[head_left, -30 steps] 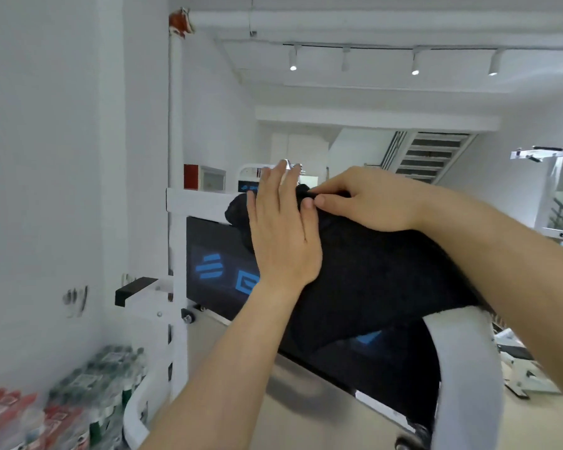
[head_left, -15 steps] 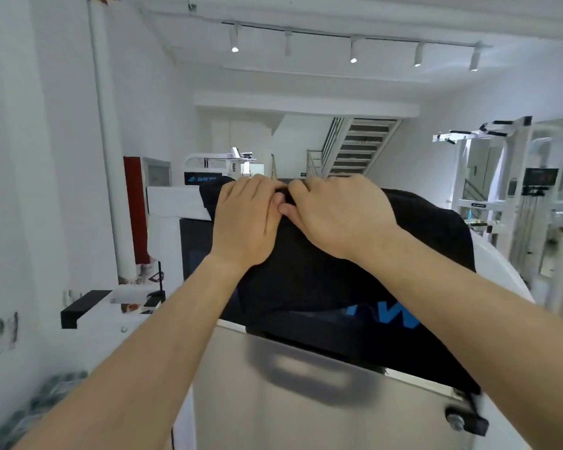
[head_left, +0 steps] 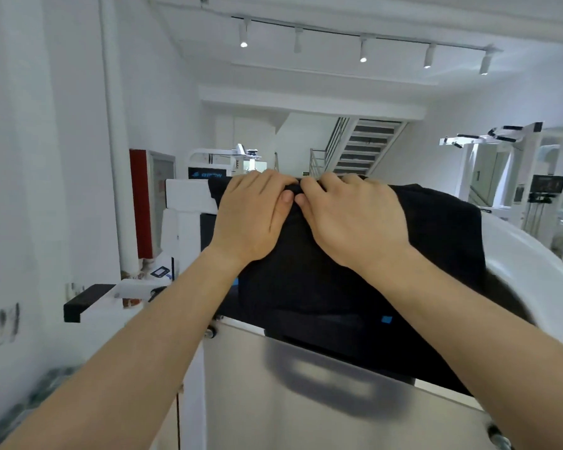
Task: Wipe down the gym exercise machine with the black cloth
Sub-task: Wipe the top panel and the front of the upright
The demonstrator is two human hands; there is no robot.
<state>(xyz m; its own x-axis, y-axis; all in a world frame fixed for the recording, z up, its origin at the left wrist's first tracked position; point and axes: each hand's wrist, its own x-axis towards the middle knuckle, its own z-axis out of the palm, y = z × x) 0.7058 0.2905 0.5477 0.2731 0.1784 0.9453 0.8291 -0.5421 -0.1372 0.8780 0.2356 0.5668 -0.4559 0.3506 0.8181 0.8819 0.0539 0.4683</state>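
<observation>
Walls [head_left: 62,157] white, ceiling [head_left: 338,8] white. Track light [head_left: 363,37] high above the fingers [head_left: 264,185]: five spot lamps, at least two lit. Ceiling beam [head_left: 306,99] under it, crossing the room. Staircase [head_left: 364,147] straight beyond the fingers, dark treads, with a metal railing [head_left: 317,160] at its left side. White pipe [head_left: 114,125] left of the fingers, running down from the ceiling against the wall. Red cabinet [head_left: 140,203] with a pale door just right of the pipe. Dark smudges [head_left: 4,323] on the wall far left, lower than the fingers. Far right of the fingers: a white frame [head_left: 501,138] with dark-tipped bars, and a small dark screen [head_left: 548,185] below it.
</observation>
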